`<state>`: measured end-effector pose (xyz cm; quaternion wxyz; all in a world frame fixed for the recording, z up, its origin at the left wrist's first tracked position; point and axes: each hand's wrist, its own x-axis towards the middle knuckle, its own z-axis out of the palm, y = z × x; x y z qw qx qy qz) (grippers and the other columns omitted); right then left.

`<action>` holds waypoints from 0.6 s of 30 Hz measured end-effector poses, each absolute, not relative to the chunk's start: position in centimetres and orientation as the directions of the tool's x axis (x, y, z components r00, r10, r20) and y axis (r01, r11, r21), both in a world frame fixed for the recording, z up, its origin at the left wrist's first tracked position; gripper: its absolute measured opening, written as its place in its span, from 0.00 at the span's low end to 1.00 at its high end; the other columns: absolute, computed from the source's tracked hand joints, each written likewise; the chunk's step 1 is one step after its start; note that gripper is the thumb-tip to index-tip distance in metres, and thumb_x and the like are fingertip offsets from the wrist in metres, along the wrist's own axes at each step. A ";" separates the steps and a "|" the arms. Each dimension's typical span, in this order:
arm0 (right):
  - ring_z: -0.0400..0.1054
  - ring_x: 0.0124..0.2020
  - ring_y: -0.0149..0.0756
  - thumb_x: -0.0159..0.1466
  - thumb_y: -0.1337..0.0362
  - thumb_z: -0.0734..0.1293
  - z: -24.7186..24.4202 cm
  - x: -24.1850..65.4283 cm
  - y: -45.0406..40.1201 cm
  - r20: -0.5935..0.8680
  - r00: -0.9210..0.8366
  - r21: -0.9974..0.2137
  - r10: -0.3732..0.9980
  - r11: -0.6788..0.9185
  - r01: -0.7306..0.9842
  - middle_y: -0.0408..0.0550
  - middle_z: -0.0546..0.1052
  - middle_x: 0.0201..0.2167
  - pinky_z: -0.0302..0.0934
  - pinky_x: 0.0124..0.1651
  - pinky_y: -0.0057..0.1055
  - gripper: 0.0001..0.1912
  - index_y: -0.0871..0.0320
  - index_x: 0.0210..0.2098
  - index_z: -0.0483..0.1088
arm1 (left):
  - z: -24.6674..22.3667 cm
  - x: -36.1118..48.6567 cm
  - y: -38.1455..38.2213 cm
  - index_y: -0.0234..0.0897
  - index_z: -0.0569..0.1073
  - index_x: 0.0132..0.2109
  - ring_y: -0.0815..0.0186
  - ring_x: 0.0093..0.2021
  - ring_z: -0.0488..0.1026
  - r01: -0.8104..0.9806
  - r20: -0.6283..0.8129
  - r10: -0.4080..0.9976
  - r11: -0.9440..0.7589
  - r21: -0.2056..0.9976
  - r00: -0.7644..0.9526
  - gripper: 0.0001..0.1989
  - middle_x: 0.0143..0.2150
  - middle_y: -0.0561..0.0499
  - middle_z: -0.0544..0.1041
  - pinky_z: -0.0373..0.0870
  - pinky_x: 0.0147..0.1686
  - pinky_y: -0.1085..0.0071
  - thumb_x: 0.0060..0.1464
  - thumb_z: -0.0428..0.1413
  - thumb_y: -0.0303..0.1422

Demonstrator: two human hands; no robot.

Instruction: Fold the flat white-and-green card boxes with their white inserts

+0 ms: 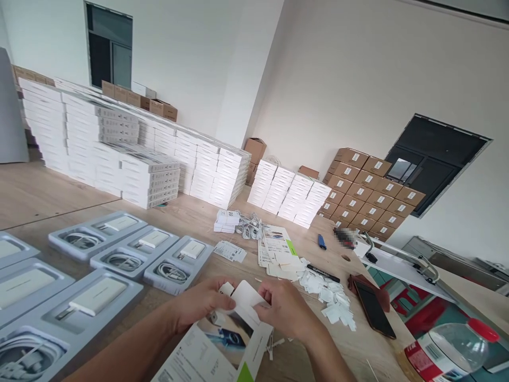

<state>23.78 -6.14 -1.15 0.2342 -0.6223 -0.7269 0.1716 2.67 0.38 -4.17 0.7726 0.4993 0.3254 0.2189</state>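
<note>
Between my hands is a printed white carton (207,350) with a picture of a device and a green corner, tilted toward me, its white end flap (246,300) raised. My left hand (204,303) is closed on the carton's left upper edge, thumb on the flap side. My right hand (284,307) pinches the flap's right side between thumb and fingers. To the left lie grey trays (131,289) holding white chargers (97,297) and coiled white cables (170,271). Flat printed cartons (278,246) are piled beyond my hands.
Tall stacks of white boxes (151,172) line the back of the table. White paper scraps (332,300), a black marker (324,273), a blue cutter (322,242) and a phone (374,307) lie to the right. A red-capped bottle (449,350) stands near the right edge.
</note>
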 end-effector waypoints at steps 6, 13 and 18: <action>0.64 0.25 0.28 0.59 0.51 0.69 -1.9 25.2 -5.8 -0.123 -0.226 -0.973 0.966 -0.072 0.221 0.42 0.74 0.24 0.56 0.30 0.25 0.17 0.60 0.32 0.77 | -3.7 2.0 0.2 0.37 0.75 0.39 0.61 0.29 0.77 -0.039 -0.258 0.647 0.407 0.913 0.717 0.17 0.28 0.52 0.81 0.72 0.31 0.70 0.37 0.64 0.29; 0.63 0.16 0.26 0.53 0.52 0.75 -3.7 25.5 -5.6 -0.348 -0.356 -0.933 0.867 -0.286 0.217 0.41 0.75 0.20 0.54 0.19 0.21 0.17 0.59 0.33 0.79 | -3.9 2.2 0.6 0.35 0.75 0.37 0.61 0.27 0.75 -0.038 -0.237 0.630 0.391 0.920 0.740 0.18 0.27 0.52 0.79 0.71 0.29 0.68 0.33 0.65 0.29; 0.65 0.22 0.27 0.56 0.53 0.73 -3.0 25.4 -5.6 -0.309 -0.313 -0.928 0.898 -0.212 0.307 0.42 0.77 0.25 0.56 0.25 0.22 0.16 0.59 0.35 0.78 | -4.3 2.4 0.6 0.36 0.74 0.37 0.62 0.26 0.75 -0.051 -0.258 0.615 0.438 0.897 0.745 0.18 0.26 0.51 0.79 0.71 0.28 0.68 0.33 0.64 0.28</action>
